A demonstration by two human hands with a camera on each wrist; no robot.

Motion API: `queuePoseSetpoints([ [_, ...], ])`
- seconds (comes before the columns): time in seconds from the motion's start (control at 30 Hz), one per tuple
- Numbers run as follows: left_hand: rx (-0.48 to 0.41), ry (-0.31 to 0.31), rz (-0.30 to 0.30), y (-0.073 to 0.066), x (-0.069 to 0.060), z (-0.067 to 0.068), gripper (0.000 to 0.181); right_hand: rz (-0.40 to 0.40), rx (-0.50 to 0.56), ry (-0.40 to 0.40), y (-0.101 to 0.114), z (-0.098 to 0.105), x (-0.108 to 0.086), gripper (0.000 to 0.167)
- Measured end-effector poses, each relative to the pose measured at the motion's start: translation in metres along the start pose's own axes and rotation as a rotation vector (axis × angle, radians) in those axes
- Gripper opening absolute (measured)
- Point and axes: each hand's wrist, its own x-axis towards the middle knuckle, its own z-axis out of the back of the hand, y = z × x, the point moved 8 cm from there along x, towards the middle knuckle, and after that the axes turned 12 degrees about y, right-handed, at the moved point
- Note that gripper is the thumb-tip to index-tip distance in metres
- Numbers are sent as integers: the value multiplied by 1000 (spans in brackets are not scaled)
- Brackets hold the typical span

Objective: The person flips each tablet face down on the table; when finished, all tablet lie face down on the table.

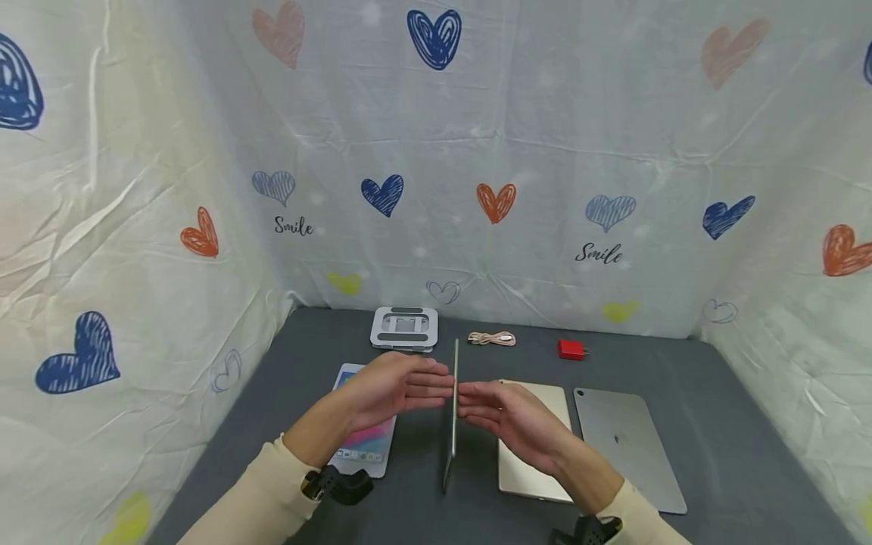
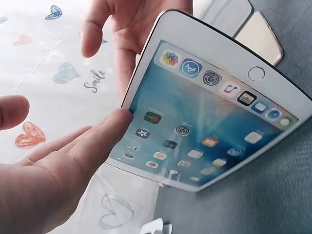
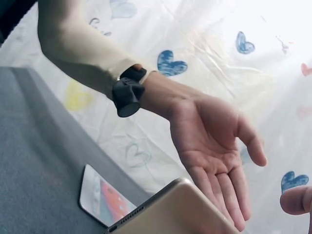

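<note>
A thin tablet (image 1: 454,424) with a white front and a gold back stands on its edge between my two hands. Straight fingers of my left hand (image 1: 388,390) touch it on the screen side; the left wrist view shows its lit screen (image 2: 195,141) with app icons and a round button. From the other side, the straight fingers of my right hand (image 1: 521,424) reach the tablet's back (image 3: 170,212). Under my left forearm lies a white tablet (image 1: 371,458) with a colourful screen. A gold tablet (image 1: 524,473) lies face down below my right hand.
A grey tablet (image 1: 627,439) lies at the right. Along the back of the dark grey table are a folded silver stand (image 1: 405,341), a coiled beige cable (image 1: 492,338) and a red plug charger (image 1: 571,349). White cloth (image 1: 545,113) printed with hearts surrounds the table.
</note>
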Motion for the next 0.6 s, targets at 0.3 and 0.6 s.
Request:
queuePoseSetpoints([
  [0.3,39,-50,2,-3,-30,13,57,-15,62,64,-11,-11,11,62],
  [0.6,61,-105,29,2,-48,26,63,-110,123,32,-41,9,17,68],
])
